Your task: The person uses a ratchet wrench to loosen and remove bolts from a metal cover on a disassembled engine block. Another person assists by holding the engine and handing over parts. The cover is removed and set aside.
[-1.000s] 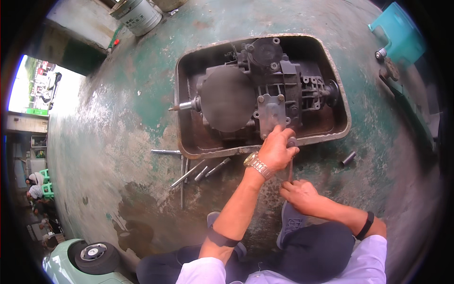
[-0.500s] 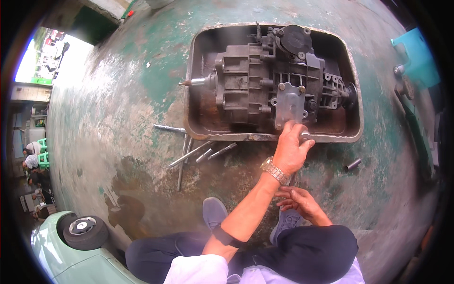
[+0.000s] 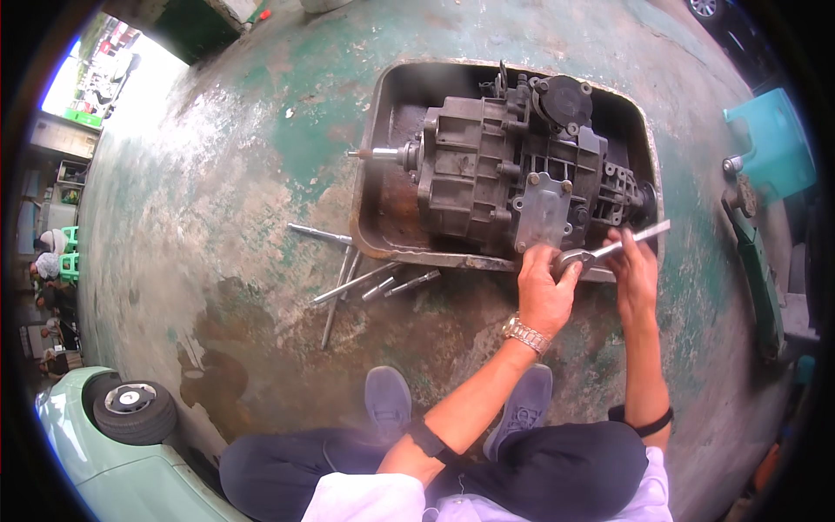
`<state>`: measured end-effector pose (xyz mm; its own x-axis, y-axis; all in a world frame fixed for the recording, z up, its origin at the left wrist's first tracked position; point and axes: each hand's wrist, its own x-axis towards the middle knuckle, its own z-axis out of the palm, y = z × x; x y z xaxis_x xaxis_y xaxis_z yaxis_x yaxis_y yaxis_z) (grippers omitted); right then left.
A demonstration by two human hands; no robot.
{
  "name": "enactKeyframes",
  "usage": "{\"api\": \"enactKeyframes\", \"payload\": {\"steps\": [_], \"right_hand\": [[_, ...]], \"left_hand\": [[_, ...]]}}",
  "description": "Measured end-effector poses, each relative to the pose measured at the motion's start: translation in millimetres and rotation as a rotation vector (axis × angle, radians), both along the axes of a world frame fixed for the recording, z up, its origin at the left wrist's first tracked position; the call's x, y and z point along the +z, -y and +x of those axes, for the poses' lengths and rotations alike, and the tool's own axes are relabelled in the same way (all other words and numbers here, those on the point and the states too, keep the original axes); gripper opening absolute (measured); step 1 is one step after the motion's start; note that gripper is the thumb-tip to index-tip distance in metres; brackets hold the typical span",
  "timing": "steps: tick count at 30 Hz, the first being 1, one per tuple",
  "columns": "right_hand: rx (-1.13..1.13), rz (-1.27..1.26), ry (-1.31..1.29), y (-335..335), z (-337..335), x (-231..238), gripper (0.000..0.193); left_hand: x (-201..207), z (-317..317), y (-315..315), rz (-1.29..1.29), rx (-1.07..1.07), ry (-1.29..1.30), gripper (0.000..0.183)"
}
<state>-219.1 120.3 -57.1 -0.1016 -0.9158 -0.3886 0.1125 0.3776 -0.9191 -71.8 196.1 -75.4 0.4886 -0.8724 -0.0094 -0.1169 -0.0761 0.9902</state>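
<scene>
A grey gearbox (image 3: 470, 161) lies in a dark metal tray (image 3: 372, 187). On its near side sits a flat cover plate (image 3: 542, 209) with bolts at its corners. My left hand (image 3: 546, 291), wearing a metal watch, is closed around the head of a ratchet wrench (image 3: 639, 236) by the plate's lower edge. The fingers hide whatever the wrench head sits on. My right hand (image 3: 637, 274) has its fingers curled on the wrench's handle, which points up and to the right over the tray's near rim.
Several metal bars and sockets (image 3: 352, 283) lie on the stained floor left of the tray. A turquoise plastic stool (image 3: 770, 139) and a green long-armed floor jack (image 3: 752, 261) stand at the right. A pale green car (image 3: 104, 444) is at the lower left.
My right hand has risen from below my left forearm to the wrench handle. The handle now points up to the right. My left hand stays at the plate's lower edge. The view has shifted slightly.
</scene>
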Motion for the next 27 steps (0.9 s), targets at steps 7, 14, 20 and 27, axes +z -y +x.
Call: {"api": "enactKeyframes", "payload": {"steps": [7, 14, 20, 27], "right_hand": [[0.433, -0.561, -0.502, 34, 121, 18, 0.030], [1.205, -0.806, -0.846, -37, 155, -14, 0.009], [1.196, -1.190, -0.870, -97, 108, -60, 0.013], [1.515, -0.973, -0.705, -118, 31, -27, 0.025]], "left_hand": [[11, 84, -14, 0.249, 0.279, -0.192, 0.009], [83, 112, 14, -0.248, 0.172, -0.104, 0.006], [67, 60, 29, 0.250, -0.666, 0.610, 0.054], [42, 40, 24, 0.326, -0.696, 0.462, 0.043]]}}
